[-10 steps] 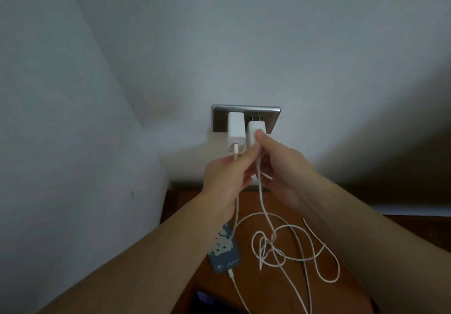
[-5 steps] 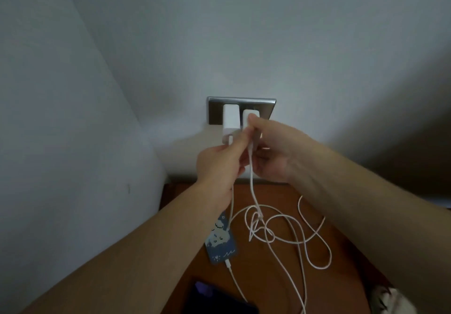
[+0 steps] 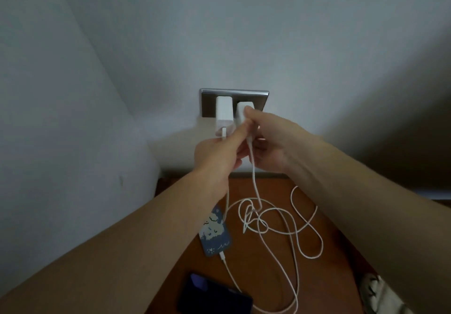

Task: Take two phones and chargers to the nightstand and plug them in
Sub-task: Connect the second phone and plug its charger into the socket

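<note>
Both hands work at the socket (image 3: 261, 101). The right hand (image 3: 273, 143) grips the right charger (image 3: 242, 114) against the plate, and the left hand (image 3: 217, 157) pinches its lower end, where the cable (image 3: 253, 182) leaves. The left charger (image 3: 224, 113) sits plugged in. Both phones lie on the nightstand (image 3: 341, 252) below — blue phone (image 3: 214, 233), dark phone (image 3: 212, 299).

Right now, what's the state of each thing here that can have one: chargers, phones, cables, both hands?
left charger: plugged into the wall outlet, cable attached.
right charger: at the outlet's right socket; fully seated or not, cannot tell.
right hand: pinches the right charger.
left hand: pinches its lower end.
blue-cased phone: face down on the nightstand, cable plugged in.
dark phone: lying flat, screen dark.
loose cable: tangled on the nightstand.
</note>
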{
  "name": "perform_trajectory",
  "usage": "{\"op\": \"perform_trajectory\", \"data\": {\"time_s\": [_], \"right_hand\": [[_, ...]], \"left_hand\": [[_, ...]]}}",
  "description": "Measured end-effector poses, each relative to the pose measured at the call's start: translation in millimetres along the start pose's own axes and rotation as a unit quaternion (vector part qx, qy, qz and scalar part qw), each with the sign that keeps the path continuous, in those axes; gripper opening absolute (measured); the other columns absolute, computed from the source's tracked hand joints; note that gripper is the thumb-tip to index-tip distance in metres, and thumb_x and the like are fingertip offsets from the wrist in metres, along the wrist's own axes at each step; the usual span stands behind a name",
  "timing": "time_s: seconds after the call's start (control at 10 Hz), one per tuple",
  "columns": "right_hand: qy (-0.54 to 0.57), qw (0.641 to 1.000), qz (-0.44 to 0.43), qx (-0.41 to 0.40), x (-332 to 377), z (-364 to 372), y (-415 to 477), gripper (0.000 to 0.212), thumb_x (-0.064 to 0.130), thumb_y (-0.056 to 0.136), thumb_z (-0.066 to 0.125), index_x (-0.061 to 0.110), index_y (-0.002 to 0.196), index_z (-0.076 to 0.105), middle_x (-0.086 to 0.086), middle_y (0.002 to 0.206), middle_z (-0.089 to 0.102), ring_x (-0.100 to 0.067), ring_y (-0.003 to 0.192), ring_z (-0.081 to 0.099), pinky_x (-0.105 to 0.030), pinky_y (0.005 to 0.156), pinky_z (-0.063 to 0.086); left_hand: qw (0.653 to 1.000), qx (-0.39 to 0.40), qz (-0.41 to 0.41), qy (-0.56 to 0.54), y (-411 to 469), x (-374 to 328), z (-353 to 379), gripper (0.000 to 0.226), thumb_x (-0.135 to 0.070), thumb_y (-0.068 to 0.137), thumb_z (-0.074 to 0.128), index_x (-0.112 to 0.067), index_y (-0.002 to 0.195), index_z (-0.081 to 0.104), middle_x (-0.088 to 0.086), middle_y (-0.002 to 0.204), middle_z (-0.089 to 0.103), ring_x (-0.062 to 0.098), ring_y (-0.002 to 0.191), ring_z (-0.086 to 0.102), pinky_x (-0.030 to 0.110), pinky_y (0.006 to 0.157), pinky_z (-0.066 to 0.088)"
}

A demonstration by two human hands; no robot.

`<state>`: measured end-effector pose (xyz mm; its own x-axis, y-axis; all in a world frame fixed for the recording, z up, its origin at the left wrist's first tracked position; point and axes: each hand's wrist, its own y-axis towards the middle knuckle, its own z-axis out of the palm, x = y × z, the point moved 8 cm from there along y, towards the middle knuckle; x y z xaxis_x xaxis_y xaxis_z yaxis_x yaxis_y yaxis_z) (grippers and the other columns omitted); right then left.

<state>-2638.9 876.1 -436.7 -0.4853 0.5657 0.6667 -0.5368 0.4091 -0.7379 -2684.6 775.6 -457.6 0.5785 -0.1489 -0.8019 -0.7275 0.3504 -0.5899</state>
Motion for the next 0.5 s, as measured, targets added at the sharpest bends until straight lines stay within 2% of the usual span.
{"op": "perform_trajectory", "data": {"time_s": [0.1, 0.2, 0.3, 0.4, 0.5], "right_hand": [[0.024, 0.999, -0.040, -0.012, -1, 8, 7, 0.042, 0.045, 0.085, 0.066, 0.009, 0.106, 0.067, -0.007, 0.090, 0.072, -0.020, 0.084, 0.068, -0.030, 0.068, 0.051], [0.035, 0.999, -0.024, -0.009, -3, 11, 12, 0.042, 0.046, 0.083, 0.069, 0.010, 0.106, 0.069, -0.006, 0.089, 0.072, -0.019, 0.080, 0.068, -0.029, 0.064, 0.050], [0.005, 1.000, -0.014, -0.004, -2, 5, 13, 0.040, 0.050, 0.082, 0.068, 0.015, 0.099, 0.070, -0.003, 0.086, 0.072, -0.016, 0.080, 0.065, -0.027, 0.059, 0.045], [-0.023, 1.000, -0.011, 0.008, -5, 3, 13, 0.043, 0.054, 0.080, 0.068, 0.016, 0.101, 0.070, -0.004, 0.095, 0.072, -0.017, 0.086, 0.062, -0.028, 0.065, 0.043], [-0.036, 0.999, -0.012, 0.017, -3, 2, 6, 0.059, 0.060, 0.076, 0.068, 0.014, 0.112, 0.066, -0.004, 0.110, 0.067, -0.018, 0.096, 0.059, -0.030, 0.074, 0.043]], "left_hand": [[1.000, 0.000, 0.003, -0.010, 4, -3, -3, 0.038, -0.052, 0.077, 0.073, -0.018, 0.093, 0.074, 0.000, 0.093, 0.076, 0.019, 0.095, 0.070, 0.036, 0.088, 0.053], [0.999, 0.014, -0.011, -0.031, 7, 0, -3, 0.039, -0.054, 0.076, 0.073, -0.020, 0.096, 0.074, -0.001, 0.095, 0.077, 0.016, 0.095, 0.069, 0.035, 0.086, 0.051], [0.999, 0.031, -0.015, -0.015, 8, 1, 1, 0.043, -0.057, 0.076, 0.072, -0.024, 0.104, 0.073, -0.006, 0.098, 0.076, 0.011, 0.093, 0.068, 0.030, 0.076, 0.046], [0.998, 0.044, -0.032, -0.008, 6, 0, -1, 0.044, -0.058, 0.074, 0.073, -0.027, 0.105, 0.069, -0.005, 0.104, 0.073, 0.012, 0.096, 0.066, 0.031, 0.073, 0.046], [1.000, 0.018, -0.017, 0.013, 3, -8, -11, 0.042, -0.063, 0.070, 0.073, -0.032, 0.096, 0.062, -0.007, 0.105, 0.069, 0.014, 0.099, 0.062, 0.033, 0.075, 0.046]]}}
